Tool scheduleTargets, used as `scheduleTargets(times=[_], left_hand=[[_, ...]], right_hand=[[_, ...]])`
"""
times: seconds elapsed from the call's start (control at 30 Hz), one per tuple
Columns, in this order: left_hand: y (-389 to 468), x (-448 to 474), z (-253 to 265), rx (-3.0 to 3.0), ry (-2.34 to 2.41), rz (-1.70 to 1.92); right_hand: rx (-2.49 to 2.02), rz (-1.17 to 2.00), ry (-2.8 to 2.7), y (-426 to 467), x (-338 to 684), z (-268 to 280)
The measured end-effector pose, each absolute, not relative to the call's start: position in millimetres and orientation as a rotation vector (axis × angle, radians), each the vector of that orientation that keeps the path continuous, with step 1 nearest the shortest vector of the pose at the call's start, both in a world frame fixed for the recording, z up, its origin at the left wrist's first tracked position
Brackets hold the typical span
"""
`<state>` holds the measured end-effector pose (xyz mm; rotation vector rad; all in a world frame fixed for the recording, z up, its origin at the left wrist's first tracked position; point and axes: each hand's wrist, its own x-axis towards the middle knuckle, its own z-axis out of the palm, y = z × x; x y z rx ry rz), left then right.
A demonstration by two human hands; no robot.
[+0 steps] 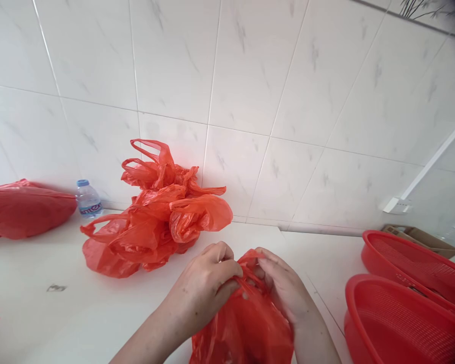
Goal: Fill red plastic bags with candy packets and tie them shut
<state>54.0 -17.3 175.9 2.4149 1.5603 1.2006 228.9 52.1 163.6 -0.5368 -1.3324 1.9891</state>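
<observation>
A red plastic bag (246, 323) is at the bottom centre, with its gathered top between my two hands. My left hand (212, 278) pinches the film on the left side of that top, thumb and fingers pressed together. On the other side, my right hand (282, 283) curls its fingers round the bag's upper edge, some of them behind the film. Dark shapes show faintly through the lower part of the bag; I cannot make out what they are. Beyond my left hand lies a heap of crumpled red plastic bags (147, 237) with loop handles.
Two red plastic baskets (358, 298) stand at the right, a cardboard box (420, 240) behind them. A water bottle (89, 199) and a filled red bag (26, 210) are at the left by the tiled wall (174, 76). A socket strip (396, 206) is at the wall's foot.
</observation>
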Motion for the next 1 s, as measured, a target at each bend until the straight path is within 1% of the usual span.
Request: scheduleTargets(times=[0.1,0.3,0.37,0.5,0.6,0.7,0.77,0.87,0.93,1.0], left_hand=[[-18.3,53.3,177.9,2.344,1.594,1.188],[-17.6,53.8,175.8,2.122,1.643,1.145],[-17.4,53.3,175.5,2.106,1.656,1.129],[-18.5,48.7,177.9,2.045,1.637,1.138],[-20.7,42.6,181.6,1.934,1.535,1.157],[-20.5,38.5,182.1,1.799,1.357,1.158],[-16.5,38.4,177.7,1.706,1.15,1.125],[-5.6,41.6,165.2,1.558,0.805,1.041],[0.9,44.5,158.2,1.503,0.766,1.03],[3.6,47.0,156.3,1.52,0.888,1.066]], right_hand=[[-0.422,1.987,-1.296,57.2,234.2,159.2],[-0.202,2.021,-1.532,53.5,238.0,152.4],[-0.177,2.054,-1.551,51.4,234.7,149.9],[-0.249,2.085,-1.419,48.5,227.8,151.5],[-0.285,2.108,-1.388,45.7,226.3,158.1],[-0.278,2.073,-1.591,44.0,228.0,161.4],[-0.226,2.029,-1.712,44.8,230.7,159.8],[-0.189,1.994,-1.731,49.1,237.0,156.5],[-0.284,1.936,-1.797,53.0,241.8,157.6],[-0.437,1.824,-1.939,56.6,245.4,161.5]])
